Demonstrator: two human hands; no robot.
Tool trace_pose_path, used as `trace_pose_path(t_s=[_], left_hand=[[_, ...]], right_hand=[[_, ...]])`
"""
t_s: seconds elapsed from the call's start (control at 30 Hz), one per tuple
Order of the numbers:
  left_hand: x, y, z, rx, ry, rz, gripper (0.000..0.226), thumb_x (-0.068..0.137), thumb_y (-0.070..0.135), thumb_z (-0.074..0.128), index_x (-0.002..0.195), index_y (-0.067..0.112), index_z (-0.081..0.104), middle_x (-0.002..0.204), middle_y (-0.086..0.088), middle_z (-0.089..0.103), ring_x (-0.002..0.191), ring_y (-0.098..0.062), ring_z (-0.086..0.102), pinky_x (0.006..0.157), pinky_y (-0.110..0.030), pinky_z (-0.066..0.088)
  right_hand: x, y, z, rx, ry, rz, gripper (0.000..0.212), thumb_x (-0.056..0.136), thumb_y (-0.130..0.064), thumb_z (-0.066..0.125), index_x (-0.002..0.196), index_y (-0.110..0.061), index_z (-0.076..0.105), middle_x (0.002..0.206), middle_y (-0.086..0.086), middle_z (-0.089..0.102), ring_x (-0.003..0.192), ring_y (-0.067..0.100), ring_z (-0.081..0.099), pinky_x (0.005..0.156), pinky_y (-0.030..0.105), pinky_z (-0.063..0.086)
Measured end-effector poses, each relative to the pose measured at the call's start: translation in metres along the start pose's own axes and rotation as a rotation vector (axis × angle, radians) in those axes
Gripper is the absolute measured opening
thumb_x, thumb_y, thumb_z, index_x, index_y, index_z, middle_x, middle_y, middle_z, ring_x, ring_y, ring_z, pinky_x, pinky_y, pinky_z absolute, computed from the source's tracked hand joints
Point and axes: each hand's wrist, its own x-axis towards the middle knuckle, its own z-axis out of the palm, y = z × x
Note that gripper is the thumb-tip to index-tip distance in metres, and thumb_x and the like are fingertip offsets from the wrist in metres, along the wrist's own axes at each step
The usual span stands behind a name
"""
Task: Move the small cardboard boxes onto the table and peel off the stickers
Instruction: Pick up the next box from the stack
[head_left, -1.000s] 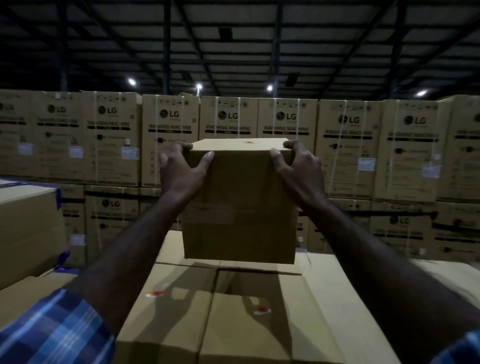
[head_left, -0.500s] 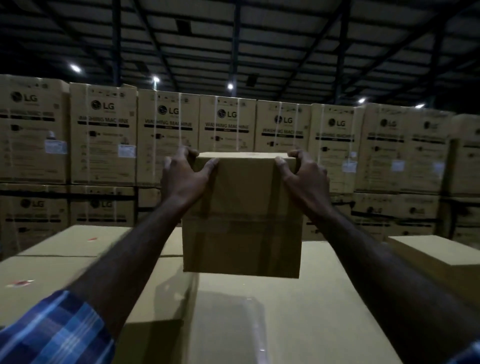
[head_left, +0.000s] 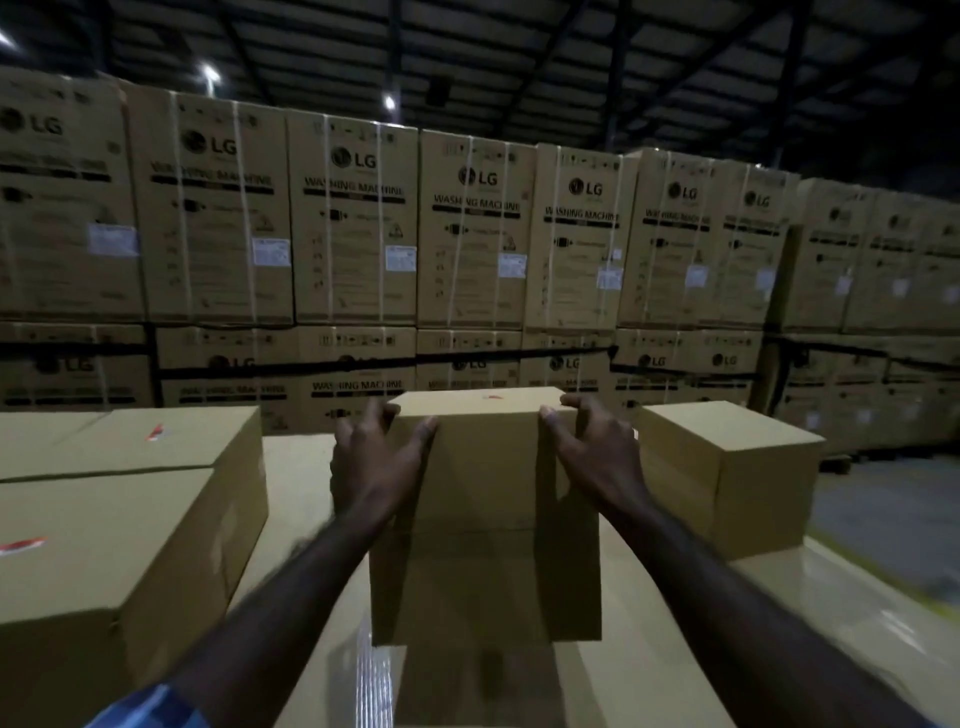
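I hold a small plain cardboard box in front of me, low over the pale table top. My left hand grips its upper left corner and my right hand grips its upper right corner, fingers curled over the top edge. A small red sticker shows on the box's top face. Whether the box's bottom touches the table I cannot tell. Another small box stands on the table to the right.
To the left sit larger cardboard boxes with red stickers on top. A wall of stacked washing machine cartons fills the background. Bare floor lies at the far right past the table's edge.
The box has come down and to the right, from chest height to just above the table. My view has swung right, bringing the small box on the right into sight.
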Motion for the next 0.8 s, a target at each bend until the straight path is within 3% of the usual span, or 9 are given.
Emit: trace_pose_path(t_s=[0.17,0.3,0.37,0.5,0.6,0.73,0.8], left_hand=[[-0.031,-0.026,0.030,0.034,-0.047,-0.030,0.056,0.078,0.064,0.063,0.119,0.028,0.052,0.115,-0.006,0.044,0.089,-0.018,0.048,0.072,-0.036,0.054],[-0.049,-0.036,0.039,0.021,-0.048,-0.027,0.050,0.077,0.063,0.064,0.114,0.031,0.054,0.105,0.003,0.039,0.088,-0.023,0.055,0.074,-0.037,0.054],[-0.055,-0.039,0.042,0.031,-0.041,-0.003,0.047,0.077,0.062,0.065,0.112,0.033,0.055,0.102,0.003,0.039,0.087,-0.023,0.056,0.075,-0.038,0.054],[-0.071,-0.037,0.046,0.017,-0.031,0.044,0.042,0.078,0.058,0.066,0.111,0.033,0.057,0.102,0.002,0.042,0.083,-0.018,0.054,0.071,-0.030,0.049],[-0.083,-0.033,0.048,0.003,-0.047,0.051,0.042,0.078,0.057,0.065,0.112,0.035,0.056,0.103,0.003,0.040,0.080,-0.013,0.049,0.069,-0.029,0.049],[-0.101,-0.029,0.052,0.034,-0.064,-0.003,0.036,0.076,0.057,0.065,0.105,0.037,0.059,0.101,0.003,0.041,0.081,-0.012,0.049,0.072,-0.030,0.048],[-0.113,-0.027,0.058,0.053,-0.089,-0.045,0.035,0.075,0.059,0.064,0.102,0.038,0.059,0.105,0.004,0.042,0.088,-0.013,0.049,0.076,-0.028,0.045]], right_hand=[[-0.018,0.045,0.011,-0.003,-0.057,0.063,0.050,0.092,-0.050,0.055,0.133,-0.022,0.052,0.125,0.007,0.061,0.104,0.020,0.061,0.080,0.046,0.058],[-0.026,0.071,0.015,0.014,-0.100,0.099,0.049,0.091,-0.050,0.056,0.133,-0.025,0.053,0.127,0.004,0.061,0.105,0.018,0.060,0.075,0.040,0.060],[-0.032,0.082,0.014,0.034,-0.113,0.108,0.050,0.089,-0.052,0.055,0.132,-0.026,0.054,0.123,0.002,0.061,0.104,0.018,0.060,0.069,0.033,0.059],[-0.046,0.101,0.009,0.058,-0.093,0.107,0.061,0.080,-0.065,0.049,0.129,-0.029,0.055,0.112,0.000,0.064,0.099,0.020,0.065,0.071,0.043,0.061],[-0.052,0.116,0.003,0.054,-0.081,0.076,0.061,0.082,-0.067,0.047,0.129,-0.029,0.055,0.103,-0.004,0.062,0.097,0.020,0.065,0.071,0.039,0.061],[-0.059,0.138,-0.005,0.058,-0.071,0.023,0.061,0.084,-0.067,0.049,0.125,-0.024,0.061,0.135,-0.001,0.057,0.109,0.017,0.062,0.076,0.033,0.060],[-0.063,0.148,-0.009,0.062,-0.066,0.007,0.057,0.085,-0.064,0.052,0.118,-0.020,0.066,0.135,-0.001,0.058,0.108,0.015,0.062,0.076,0.031,0.060]])
